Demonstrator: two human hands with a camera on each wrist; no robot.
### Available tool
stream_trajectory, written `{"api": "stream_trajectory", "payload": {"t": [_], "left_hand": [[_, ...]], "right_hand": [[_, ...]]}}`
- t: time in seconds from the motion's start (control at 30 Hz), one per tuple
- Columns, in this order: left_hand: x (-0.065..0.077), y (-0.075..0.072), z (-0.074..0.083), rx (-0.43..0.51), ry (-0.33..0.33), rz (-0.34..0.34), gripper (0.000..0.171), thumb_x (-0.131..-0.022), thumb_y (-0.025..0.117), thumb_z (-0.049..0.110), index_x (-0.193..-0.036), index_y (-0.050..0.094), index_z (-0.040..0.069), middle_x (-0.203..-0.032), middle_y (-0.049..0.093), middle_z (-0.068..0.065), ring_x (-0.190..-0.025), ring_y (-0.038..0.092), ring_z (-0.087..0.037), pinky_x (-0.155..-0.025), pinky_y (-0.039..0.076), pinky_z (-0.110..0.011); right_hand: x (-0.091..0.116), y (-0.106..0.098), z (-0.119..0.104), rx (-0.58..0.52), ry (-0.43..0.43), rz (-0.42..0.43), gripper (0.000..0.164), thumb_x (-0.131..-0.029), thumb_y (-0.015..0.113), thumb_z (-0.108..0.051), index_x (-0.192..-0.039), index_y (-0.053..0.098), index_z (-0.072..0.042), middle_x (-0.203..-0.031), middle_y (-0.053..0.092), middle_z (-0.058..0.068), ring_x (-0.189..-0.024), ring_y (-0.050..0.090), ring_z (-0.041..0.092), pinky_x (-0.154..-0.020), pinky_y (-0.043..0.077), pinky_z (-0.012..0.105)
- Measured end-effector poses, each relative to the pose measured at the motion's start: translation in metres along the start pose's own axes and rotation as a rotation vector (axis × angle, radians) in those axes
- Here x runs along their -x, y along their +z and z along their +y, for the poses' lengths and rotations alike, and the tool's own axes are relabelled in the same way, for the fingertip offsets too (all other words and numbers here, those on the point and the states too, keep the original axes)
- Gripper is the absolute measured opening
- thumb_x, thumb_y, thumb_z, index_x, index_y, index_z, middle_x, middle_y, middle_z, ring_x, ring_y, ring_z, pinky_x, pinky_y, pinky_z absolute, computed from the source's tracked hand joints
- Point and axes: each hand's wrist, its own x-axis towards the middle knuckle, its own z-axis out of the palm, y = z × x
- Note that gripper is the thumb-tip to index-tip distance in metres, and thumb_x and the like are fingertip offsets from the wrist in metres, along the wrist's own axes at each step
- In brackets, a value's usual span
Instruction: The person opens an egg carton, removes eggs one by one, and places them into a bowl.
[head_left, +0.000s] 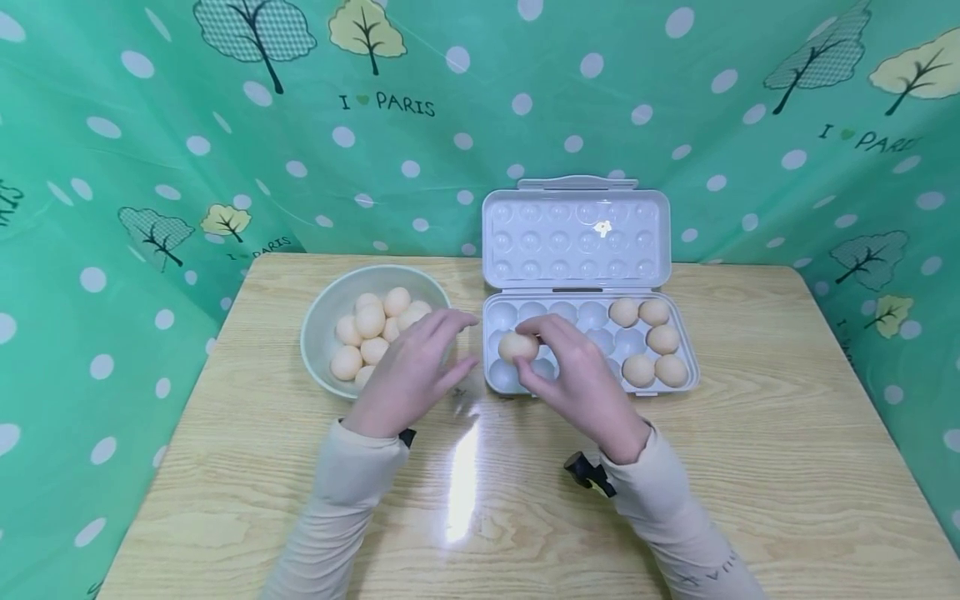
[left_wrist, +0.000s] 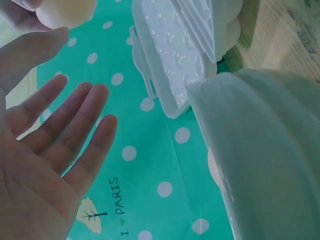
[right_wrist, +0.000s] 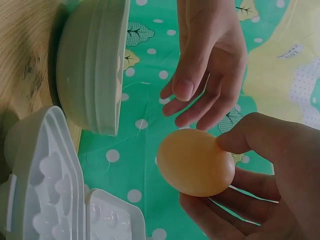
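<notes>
My right hand [head_left: 581,371] pinches an egg [head_left: 517,346] between thumb and fingers, held above the left part of the egg box [head_left: 684,329]. The same egg [right_wrist: 196,162] shows large in the right wrist view. My left hand [head_left: 412,367] holds nothing; its fingers [left_wrist: 92,135] are spread and relaxed beside the bowl [head_left: 315,358]. Several pale eggs [head_left: 370,321] are piled in that light green bowl. In the box, several eggs [head_left: 663,339] sit in cups on the right side, while bare cups show on the left.
The box's lid [head_left: 576,237] stands open against the green dotted curtain [head_left: 420,158] at the back. Both the bowl and the box rest on a wooden table [head_left: 780,417], the bowl left of the box. A dark wrist mount [head_left: 588,473] sits by the right sleeve.
</notes>
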Motion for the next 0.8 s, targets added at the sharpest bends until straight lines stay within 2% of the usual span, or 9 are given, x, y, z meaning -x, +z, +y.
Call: {"api": "stream_trajectory", "payload": {"t": [0.33, 0.53, 0.8], "left_hand": [[-0.001, 0.007, 0.001, 0.034, 0.018, 0.0, 0.046, -0.087, 0.077, 0.014, -0.127, 0.058, 0.007, -0.12, 0.063, -0.005, -0.104, 0.064, -0.022, -0.091, 0.055, -0.034], [-0.001, 0.008, 0.003, 0.041, 0.023, 0.002, 0.044, -0.087, 0.077, 0.017, -0.126, 0.058, 0.008, -0.12, 0.064, -0.005, -0.104, 0.064, -0.021, -0.089, 0.055, -0.033], [-0.002, 0.011, 0.004, 0.093, 0.065, 0.013, 0.037, -0.088, 0.076, 0.018, -0.121, 0.06, 0.009, -0.116, 0.065, -0.003, -0.105, 0.064, -0.019, -0.09, 0.054, -0.03]], "right_hand": [[0.0, 0.01, 0.0, -0.042, -0.006, -0.009, 0.027, -0.086, 0.071, -0.01, -0.111, 0.063, -0.005, -0.103, 0.067, 0.003, -0.098, 0.062, 0.016, -0.09, 0.053, 0.031], [0.001, 0.012, -0.002, -0.059, 0.025, -0.029, 0.035, -0.087, 0.072, -0.012, -0.119, 0.059, -0.003, -0.111, 0.067, 0.008, -0.105, 0.065, 0.019, -0.094, 0.054, 0.033], [0.002, 0.014, -0.004, -0.088, 0.028, -0.031, 0.039, -0.088, 0.073, -0.012, -0.122, 0.057, -0.002, -0.116, 0.066, 0.01, -0.106, 0.066, 0.021, -0.095, 0.054, 0.033]]}}
